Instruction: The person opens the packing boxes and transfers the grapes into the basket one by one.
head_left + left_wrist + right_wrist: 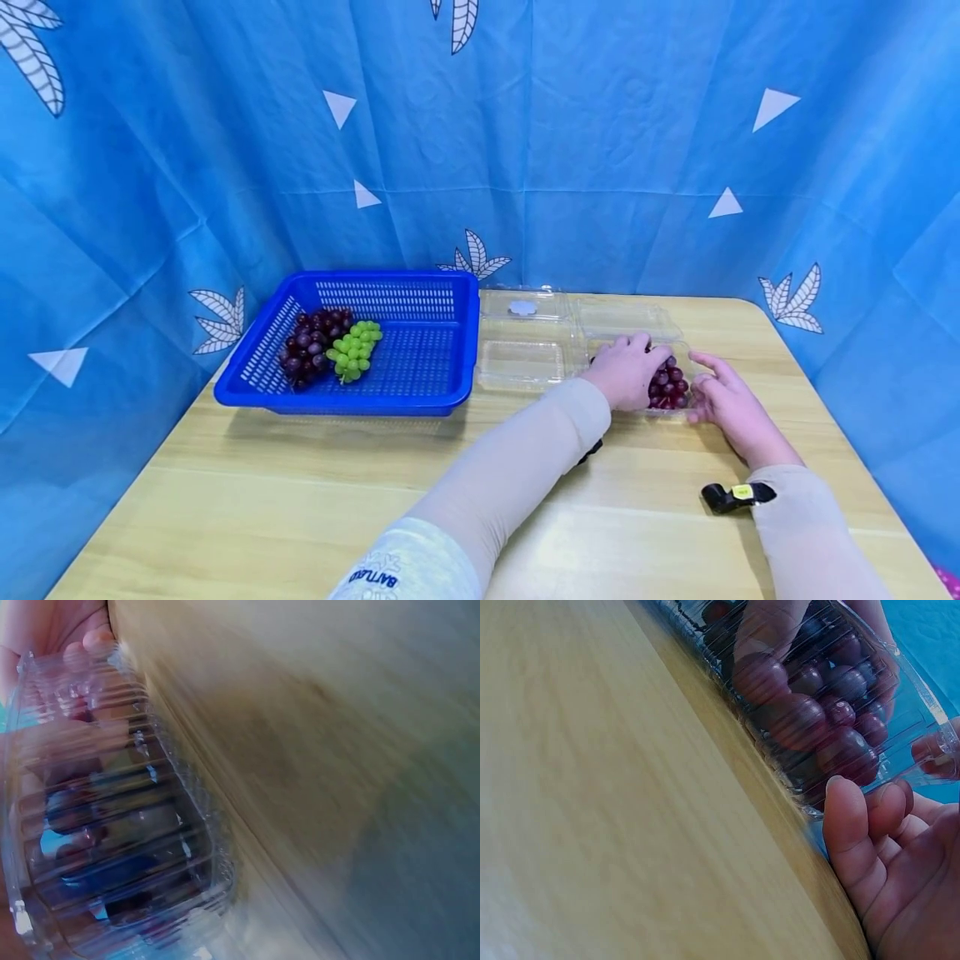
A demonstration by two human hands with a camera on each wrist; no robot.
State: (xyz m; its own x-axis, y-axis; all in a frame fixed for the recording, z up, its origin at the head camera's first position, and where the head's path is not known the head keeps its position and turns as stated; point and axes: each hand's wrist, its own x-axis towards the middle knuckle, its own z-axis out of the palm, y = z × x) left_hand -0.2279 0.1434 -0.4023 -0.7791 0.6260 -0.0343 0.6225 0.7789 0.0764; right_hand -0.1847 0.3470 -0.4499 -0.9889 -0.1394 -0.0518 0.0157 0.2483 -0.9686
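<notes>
A clear plastic clamshell container [681, 350] lies with its lid [626, 318] folded back, and a bunch of dark red grapes [667, 388] fills its tray. Over the tray, my left hand [624, 371] reaches in from above with fingers curled down around the grapes; through the ribbed wall [810, 735] in the right wrist view its fingers show among them. My right hand [738, 412] is at the tray's right end, its loosely bent fingers [847, 814] touching the plastic. The left wrist view shows the ribbed side [172, 825] of the container, blurred.
A second clear container [522, 364] lies open to the left, a white label [522, 308] on its lid. Farther left stands a blue plastic basket [416, 402] holding dark grapes [309, 346] and a green bunch [354, 350]. A blue curtain [622, 167] hangs behind the wooden table [300, 508].
</notes>
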